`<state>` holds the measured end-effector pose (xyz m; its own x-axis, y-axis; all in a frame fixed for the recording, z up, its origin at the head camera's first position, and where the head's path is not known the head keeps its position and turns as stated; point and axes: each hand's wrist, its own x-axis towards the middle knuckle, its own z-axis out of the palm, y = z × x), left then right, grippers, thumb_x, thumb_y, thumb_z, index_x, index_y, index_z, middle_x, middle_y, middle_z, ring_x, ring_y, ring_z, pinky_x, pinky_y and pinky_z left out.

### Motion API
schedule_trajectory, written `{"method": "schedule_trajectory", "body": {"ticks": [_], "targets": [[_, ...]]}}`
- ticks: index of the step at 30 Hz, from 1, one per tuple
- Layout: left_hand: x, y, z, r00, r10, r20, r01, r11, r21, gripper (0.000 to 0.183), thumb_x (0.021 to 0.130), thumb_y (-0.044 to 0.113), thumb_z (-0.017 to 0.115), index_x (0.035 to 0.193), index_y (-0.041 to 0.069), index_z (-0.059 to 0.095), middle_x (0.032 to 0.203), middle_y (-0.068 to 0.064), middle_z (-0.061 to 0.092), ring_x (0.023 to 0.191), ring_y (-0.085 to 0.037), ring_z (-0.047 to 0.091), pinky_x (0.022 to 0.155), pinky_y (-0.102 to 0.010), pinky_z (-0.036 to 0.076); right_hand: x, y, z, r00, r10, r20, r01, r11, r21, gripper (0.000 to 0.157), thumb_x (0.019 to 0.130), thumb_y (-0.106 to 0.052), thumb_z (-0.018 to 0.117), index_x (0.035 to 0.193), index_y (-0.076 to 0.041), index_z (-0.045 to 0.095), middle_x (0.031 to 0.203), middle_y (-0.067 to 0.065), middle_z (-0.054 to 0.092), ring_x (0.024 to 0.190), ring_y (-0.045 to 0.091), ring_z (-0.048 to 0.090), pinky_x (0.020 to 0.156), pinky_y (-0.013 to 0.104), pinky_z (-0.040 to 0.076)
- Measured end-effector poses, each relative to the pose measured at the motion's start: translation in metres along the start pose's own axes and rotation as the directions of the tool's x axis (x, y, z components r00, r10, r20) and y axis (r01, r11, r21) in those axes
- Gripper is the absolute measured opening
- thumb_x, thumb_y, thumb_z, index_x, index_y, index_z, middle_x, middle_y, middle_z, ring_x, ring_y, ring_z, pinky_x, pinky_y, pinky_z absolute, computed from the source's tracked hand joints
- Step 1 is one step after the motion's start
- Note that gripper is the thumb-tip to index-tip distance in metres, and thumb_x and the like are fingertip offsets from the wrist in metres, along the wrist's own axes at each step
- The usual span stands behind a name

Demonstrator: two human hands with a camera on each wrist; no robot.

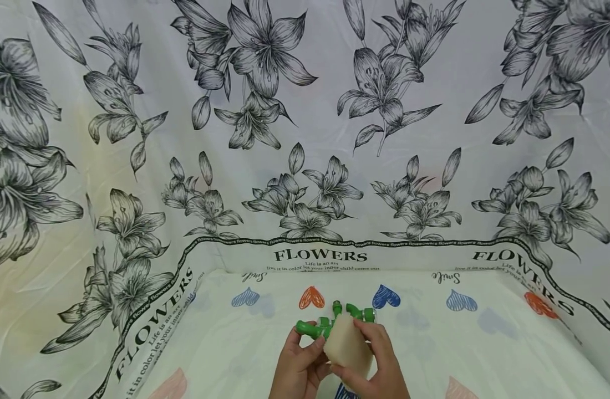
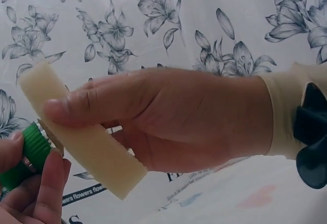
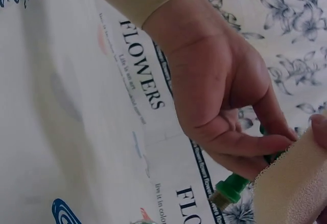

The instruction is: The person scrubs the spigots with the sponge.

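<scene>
My left hand [image 1: 301,359] grips a green pipe fitting [image 1: 311,330] with an elbow end sticking out to the left. A beige sponge block [image 1: 349,342] is held by my right hand [image 1: 385,357], its thumb on one broad side. Seen in the left wrist view, the ribbed green fitting [image 2: 34,145] has metal at its end, right at the sponge's [image 2: 94,140] face. More green branches [image 1: 362,314] show beyond the sponge; I cannot tell whether they join the held piece. In the right wrist view, a green end [image 3: 231,188] with a brass-coloured tip points out below the left hand's fingers.
White cloth [image 1: 235,338] printed with hearts covers the surface under my hands. Behind it rises a curtain [image 1: 305,183] with black line-drawn lilies and a "FLOWERS" border, which also runs along both sides. A metallic ring edge [image 3: 143,221] shows at the right wrist view's bottom.
</scene>
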<state>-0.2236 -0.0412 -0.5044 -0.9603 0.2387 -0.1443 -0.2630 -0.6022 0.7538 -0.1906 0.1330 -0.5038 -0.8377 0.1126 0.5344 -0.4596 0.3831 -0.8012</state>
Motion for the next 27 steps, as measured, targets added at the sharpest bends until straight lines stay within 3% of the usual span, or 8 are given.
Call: {"method": "schedule_trajectory", "body": {"ticks": [5,12,17,27], "targets": [[-0.003,0.002,0.000,0.999,-0.006,0.042,0.007,1.000,-0.012,0.042,0.105,0.010,0.075,0.138,0.011,0.050,0.119,-0.019,0.075,0.101,-0.025,0.079,0.076,-0.030,0.065,0.007,0.003,-0.007,0.993,0.115,0.022,-0.116,0.992,0.049,0.072,0.086,-0.015,0.095,0.149,-0.008,0.059,0.134,0.000,0.059,0.111,0.017,0.060,0.087,0.034,0.059],[-0.005,0.003,0.001,0.998,-0.013,0.064,0.013,1.000,-0.005,0.044,0.105,0.011,0.075,0.140,0.012,0.049,0.120,-0.017,0.075,0.103,-0.025,0.078,0.078,-0.030,0.065,0.009,0.001,-0.012,0.962,0.262,0.084,-0.271,0.954,0.128,0.069,0.094,-0.023,0.090,0.153,-0.010,0.057,0.139,0.006,0.059,0.114,0.027,0.060,0.090,0.034,0.059],[-0.004,0.002,0.001,0.999,-0.007,0.053,0.007,1.000,-0.002,0.043,0.104,0.010,0.076,0.139,0.012,0.051,0.120,-0.018,0.075,0.105,-0.026,0.078,0.078,-0.030,0.065,0.006,0.000,-0.010,0.954,0.275,0.116,-0.293,0.938,0.186,0.067,0.094,-0.017,0.089,0.152,-0.009,0.057,0.134,0.008,0.060,0.113,0.030,0.061,0.089,0.033,0.060],[0.001,-0.001,0.001,0.999,0.020,-0.028,-0.020,1.000,0.017,0.041,0.102,0.006,0.077,0.135,0.012,0.052,0.113,-0.015,0.077,0.096,-0.023,0.078,0.076,-0.031,0.065,0.000,-0.012,-0.008,0.953,0.264,0.150,-0.287,0.945,0.160,0.070,0.087,-0.021,0.094,0.148,-0.013,0.061,0.137,0.007,0.058,0.115,0.031,0.061,0.091,0.034,0.058]]}}
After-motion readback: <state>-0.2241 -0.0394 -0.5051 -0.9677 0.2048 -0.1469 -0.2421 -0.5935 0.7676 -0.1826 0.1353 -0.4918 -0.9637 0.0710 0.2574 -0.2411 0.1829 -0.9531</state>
